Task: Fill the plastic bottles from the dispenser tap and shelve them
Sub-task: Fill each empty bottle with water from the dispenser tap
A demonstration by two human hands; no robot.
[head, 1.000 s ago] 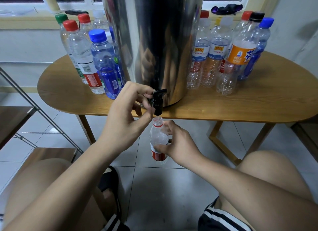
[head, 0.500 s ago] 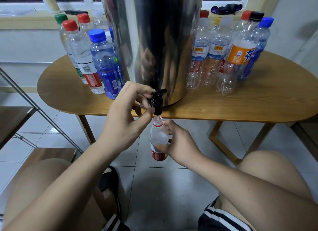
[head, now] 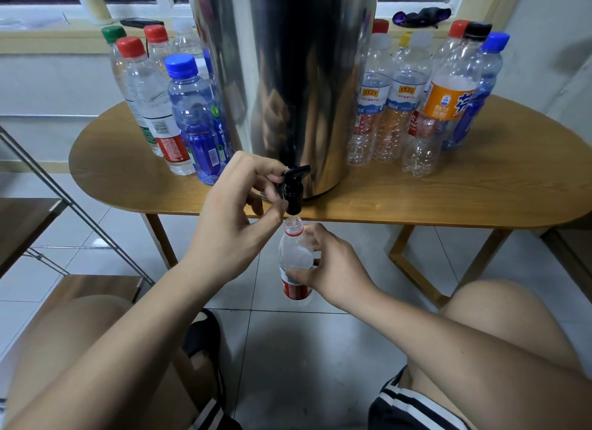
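The left hand (head: 230, 211) reaches up, fingers curled around the black tap (head: 293, 191) of the steel dispenser (head: 288, 77). The right hand (head: 334, 269) grips one uncapped bottle (head: 296, 259), upright, with its mouth just under the spout. The dispenser stands on an oval wooden table (head: 464, 192) over a tiled floor (head: 304, 349), below a window. At least five capped bottles (head: 153, 109) stand to its left, seven caps (head: 400, 109) to its right

1. A plain room in a home is suggested.
2. A small oval wooden bench (head: 480, 189) is set on pale glossy floor tiles (head: 304, 349), below a white-framed window (head: 166, 8).
3. Clear plastic drink bottles of mixed brands (head: 397, 109) are crowded round a tall stainless-steel dispenser drum (head: 288, 77).
4. A metal-framed wooden shelf unit (head: 25, 224) is seen at the left.
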